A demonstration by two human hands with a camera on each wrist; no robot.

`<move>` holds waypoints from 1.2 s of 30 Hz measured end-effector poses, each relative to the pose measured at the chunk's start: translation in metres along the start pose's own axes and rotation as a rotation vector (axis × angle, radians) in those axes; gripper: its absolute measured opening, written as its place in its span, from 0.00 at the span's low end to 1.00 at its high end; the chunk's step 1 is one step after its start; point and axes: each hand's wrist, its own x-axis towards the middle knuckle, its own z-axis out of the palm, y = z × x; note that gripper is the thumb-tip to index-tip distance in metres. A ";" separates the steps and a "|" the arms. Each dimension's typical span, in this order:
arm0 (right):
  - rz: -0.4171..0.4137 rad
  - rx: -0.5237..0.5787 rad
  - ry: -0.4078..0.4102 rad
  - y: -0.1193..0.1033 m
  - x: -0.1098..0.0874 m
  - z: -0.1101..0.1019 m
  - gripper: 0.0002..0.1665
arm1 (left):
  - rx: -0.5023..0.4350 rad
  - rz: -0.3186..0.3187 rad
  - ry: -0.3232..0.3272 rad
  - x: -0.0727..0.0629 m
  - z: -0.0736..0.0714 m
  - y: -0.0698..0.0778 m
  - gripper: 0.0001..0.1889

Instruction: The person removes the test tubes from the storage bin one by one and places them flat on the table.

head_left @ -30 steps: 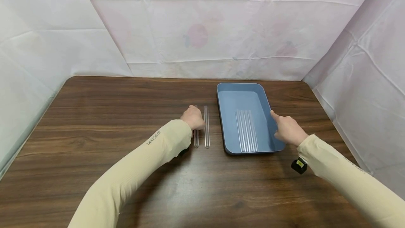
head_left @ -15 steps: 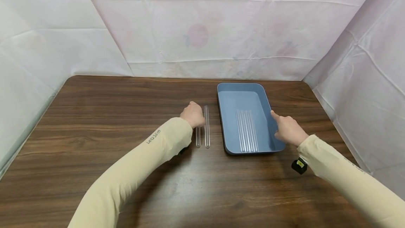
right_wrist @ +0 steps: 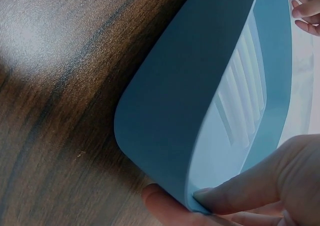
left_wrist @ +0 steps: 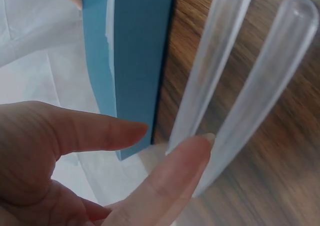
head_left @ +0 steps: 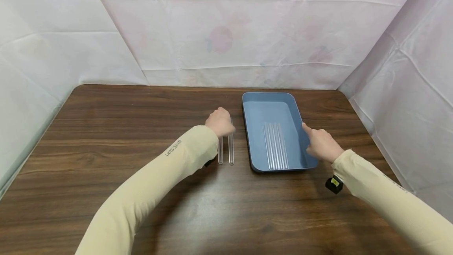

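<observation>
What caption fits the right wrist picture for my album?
A right hand pinches a blue tray holding clear tubes.

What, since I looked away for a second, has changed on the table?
The left hand has moved forward and to the right, now over the far ends of both loose tubes. The left one of these has shifted slightly toward the other. Whether the hand let go of a tube is hidden. The right hand still pinches the blue tray's rim; tray and tubes inside stayed put.
</observation>
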 end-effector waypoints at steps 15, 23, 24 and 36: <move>-0.011 -0.007 0.009 0.003 0.001 0.001 0.43 | 0.001 0.082 0.001 0.001 0.002 0.036 0.17; -0.012 -0.016 0.009 0.003 0.001 0.002 0.43 | -0.025 0.130 -0.021 0.001 0.005 0.055 0.18; -0.011 -0.015 0.010 0.003 0.002 0.002 0.43 | -0.028 0.135 -0.026 0.000 0.006 0.057 0.18; 0.007 0.001 -0.001 0.003 0.002 0.001 0.43 | 0.016 0.189 -0.047 0.005 0.020 0.076 0.20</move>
